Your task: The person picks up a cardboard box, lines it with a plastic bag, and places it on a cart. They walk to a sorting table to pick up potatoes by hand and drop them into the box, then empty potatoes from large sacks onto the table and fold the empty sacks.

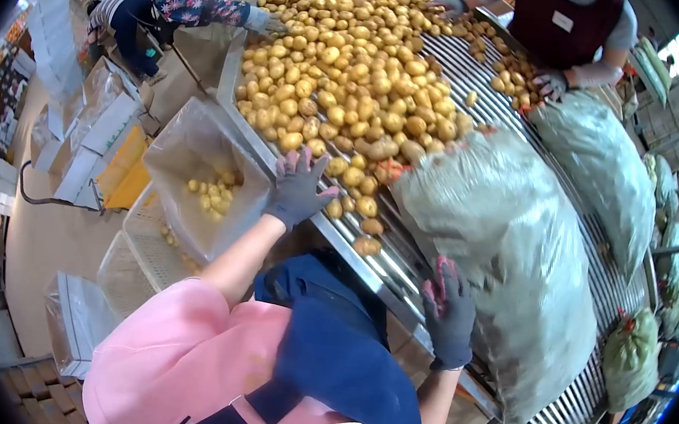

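My left hand (301, 190), in a grey glove with pinkish fingertips, spreads open over the metal edge of the sorting table (492, 111), its fingers beside the nearest potatoes (353, 176). Nothing shows in its grasp. My right hand (450, 314), gloved alike, is open with fingers extended at the near side of a large pale green sack (508, 245). That bulging sack lies along the metal slats, its mouth with red-orange mesh towards the potato pile (353, 74). A few single potatoes rest on the slats between my hands.
Left of the table, a crate with a clear plastic liner (187, 136) holds some potatoes; a white basket (145, 234) stands beside it. Gloved hands of co-workers (265, 21) (552, 84) reach the pile. Another sack (601, 168) and a small tied sack (630, 363) are at right.
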Motion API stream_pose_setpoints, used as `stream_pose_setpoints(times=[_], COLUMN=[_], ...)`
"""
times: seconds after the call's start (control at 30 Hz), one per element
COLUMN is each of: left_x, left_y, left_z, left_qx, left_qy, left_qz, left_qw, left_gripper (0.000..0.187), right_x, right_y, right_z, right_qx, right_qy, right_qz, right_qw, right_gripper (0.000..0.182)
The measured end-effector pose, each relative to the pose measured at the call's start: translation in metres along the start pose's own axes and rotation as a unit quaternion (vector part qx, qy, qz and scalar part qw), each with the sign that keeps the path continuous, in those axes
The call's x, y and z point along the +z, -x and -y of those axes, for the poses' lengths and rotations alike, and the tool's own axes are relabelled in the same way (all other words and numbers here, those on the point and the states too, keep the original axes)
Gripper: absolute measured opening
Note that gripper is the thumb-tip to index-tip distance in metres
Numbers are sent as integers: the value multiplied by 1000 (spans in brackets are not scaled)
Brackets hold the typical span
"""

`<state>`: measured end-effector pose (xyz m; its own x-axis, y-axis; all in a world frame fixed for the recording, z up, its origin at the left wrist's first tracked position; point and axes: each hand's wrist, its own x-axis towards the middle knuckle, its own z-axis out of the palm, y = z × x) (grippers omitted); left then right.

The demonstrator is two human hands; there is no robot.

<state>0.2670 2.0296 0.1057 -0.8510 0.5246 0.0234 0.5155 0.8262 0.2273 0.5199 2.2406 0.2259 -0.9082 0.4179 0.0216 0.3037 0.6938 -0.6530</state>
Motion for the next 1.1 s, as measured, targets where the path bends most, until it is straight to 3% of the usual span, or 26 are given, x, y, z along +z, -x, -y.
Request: stream_pose_setpoints(times=[0.03,0.1,0.13,0.23,0.33,0.43,0.47,0.5,0.57,0.6,0.63,0.7,0.77,0.83,0.9,0.93,1.0,1.03,1.1], left_x=[0,-3,-4,-22,-10,-17,0,-10,-21,-7,0,1,10,-4,-22,-29,-38,-36,-23], left_y=[-13,-37,-47,-74,-108,-144,-155,-172,-206,-220,-233,-268,-307,-343,-354,-358,-354,-349,-335], left_z=[14,42,56,77,102,111,126,131,131,134,137,138,141,145,135,130,126,120,103], left_qx=[-28,-73,-83,-90,-74,-130,-107,-114,-145,-153,-103,-24,-64,-94,-89,-85,56,59,11], left_qy=[-36,-41,-44,-90,-107,-86,-71,-57,-77,-65,-85,-92,-65,-40,-67,-64,106,103,178], left_qz=[-7,-3,1,58,33,19,-76,-50,0,-36,-118,-129,-132,-69,-232,-230,-330,-327,18], left_qw=[999,997,996,990,991,988,989,991,986,985,984,987,987,992,966,967,936,938,984], left_gripper=[76,79,80,87,90,71,61,60,61,61,61,52,43,36,27,27,22,22,27], right_x=[8,29,36,66,93,127,146,164,189,196,202,208,194,195,188,180,177,176,169], right_y=[-16,-43,-59,-107,-166,-220,-232,-241,-254,-258,-263,-271,-278,-279,-280,-280,-277,-275,-268], right_z=[8,24,34,49,60,65,63,60,61,64,67,67,80,69,71,77,74,71,63], right_qx=[-4,-122,-125,-165,-141,-87,-81,-73,-100,-99,-100,-103,-104,-147,-145,-128,-127,-132,-114], right_qy=[6,80,101,197,232,261,282,304,236,254,271,246,174,120,93,80,58,41,15], right_qz=[5,13,63,76,92,115,89,64,34,40,42,45,69,62,94,109,100,93,110], right_qw=[1000,989,985,963,958,954,952,948,966,961,957,963,977,980,981,983,985,986,987], right_gripper=[46,54,59,53,54,56,56,56,55,55,55,55,55,56,57,55,54,52,49])
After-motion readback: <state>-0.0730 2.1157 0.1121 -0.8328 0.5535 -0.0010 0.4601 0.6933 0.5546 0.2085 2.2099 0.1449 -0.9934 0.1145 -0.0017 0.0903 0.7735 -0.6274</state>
